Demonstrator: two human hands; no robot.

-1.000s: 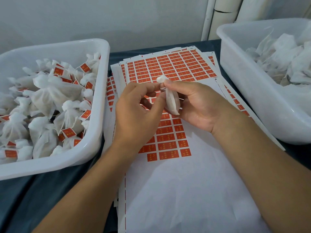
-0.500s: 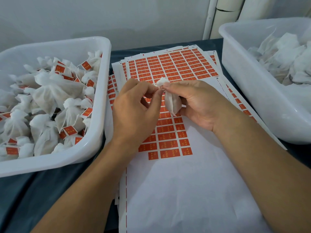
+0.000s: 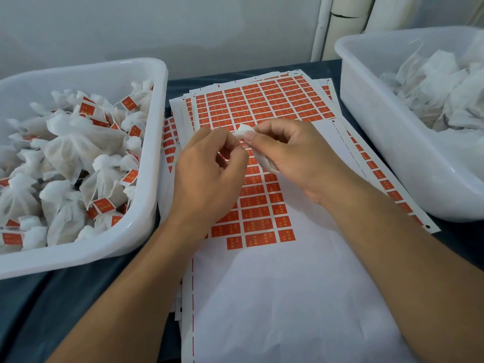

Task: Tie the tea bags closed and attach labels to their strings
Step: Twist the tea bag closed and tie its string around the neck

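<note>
The right hand (image 3: pixel 296 158) grips a small white tea bag (image 3: pixel 264 159), thumb and forefinger pinching its gathered neck so that a tuft of paper sticks out above them at the far side, while the body of the bag hangs down along the palm. The left hand (image 3: pixel 207 176) is just beside it, fingers curled in towards the same neck and its fingertips meeting the right hand's; whether it has hold of a string there cannot be told. Both hands are raised over the middle of a stack of label sheets (image 3: pixel 262 106), white backing paper with rows of orange-red labels, many already peeled off the near part of the top sheet. The sheets lie on a dark worktop (image 3: pixel 65 289). To the left stands a white tub (image 3: pixel 141 221) heaped with tied bags carrying orange-red tags. To the right, a second white tub (image 3: pixel 366 121) holds loose white bags without tags.
</note>
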